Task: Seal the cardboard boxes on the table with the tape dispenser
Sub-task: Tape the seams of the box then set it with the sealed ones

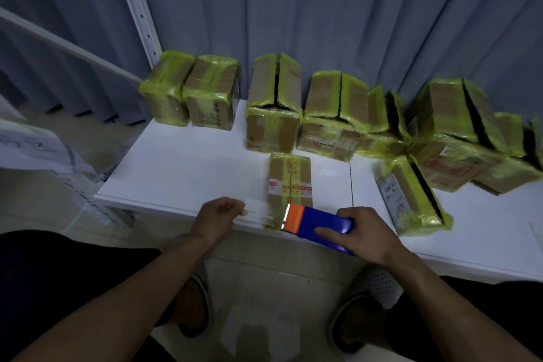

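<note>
Right grip (367,232) curls around the blue tape dispenser (323,219); left grip (218,216) pinches the free end of clear tape (257,209) stretched from it. Just beyond both, a small cardboard box (289,179) lies flat at the counter (182,161) edge, with more boxes (332,114) lined up farther back.

Dim, bluish light — soft overall, motion-blurred boxes (458,138) at right, wide-angle bending at edges.

Left hand (219,219): you are pinching the free end of the clear tape (257,209), fingers curled.
Right hand (365,233): you are gripping the blue tape dispenser (320,225), thumb lying along its side.
Forearms: you are reaching the left forearm (132,282) and right forearm (440,294) forward, bare, angling inward.
</note>
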A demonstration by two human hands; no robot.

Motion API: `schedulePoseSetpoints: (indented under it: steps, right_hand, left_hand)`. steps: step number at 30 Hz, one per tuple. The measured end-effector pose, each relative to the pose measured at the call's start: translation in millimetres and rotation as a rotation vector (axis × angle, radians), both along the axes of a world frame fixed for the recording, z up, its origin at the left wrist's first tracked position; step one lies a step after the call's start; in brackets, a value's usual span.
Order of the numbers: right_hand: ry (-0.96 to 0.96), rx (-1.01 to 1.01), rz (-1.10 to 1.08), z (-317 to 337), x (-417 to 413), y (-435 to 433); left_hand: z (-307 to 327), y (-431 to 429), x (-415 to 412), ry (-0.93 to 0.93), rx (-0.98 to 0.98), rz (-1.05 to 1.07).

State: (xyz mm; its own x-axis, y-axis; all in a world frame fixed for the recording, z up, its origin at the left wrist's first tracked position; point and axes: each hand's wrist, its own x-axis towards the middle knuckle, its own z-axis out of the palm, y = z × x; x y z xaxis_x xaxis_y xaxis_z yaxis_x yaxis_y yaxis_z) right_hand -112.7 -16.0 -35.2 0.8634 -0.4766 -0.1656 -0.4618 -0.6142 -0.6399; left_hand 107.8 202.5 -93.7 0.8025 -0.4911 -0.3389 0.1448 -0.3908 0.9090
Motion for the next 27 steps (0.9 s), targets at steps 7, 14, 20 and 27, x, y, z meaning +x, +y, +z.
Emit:
schedulePoseSetpoints:
  steps: [7,14,20,27]
  right_hand:
    - [0.110,-0.189,0.039,-2,15,-1]
    - [0.229,-0.319,0.048,2,31,-1]
    - [0.278,-0.318,0.005,-1,40,0]
    - [0.321,-0.293,-0.015,-4,47,0]
  left_hand:
    - [-27,-8,-5,0.065,-0.007,0.072]
    - [-45,-21,-5,0.065,0.057,0.059]
    - [-61,-36,-6,0.073,0.109,0.022]
    - [-72,-54,-9,0.108,0.156,-0.110]
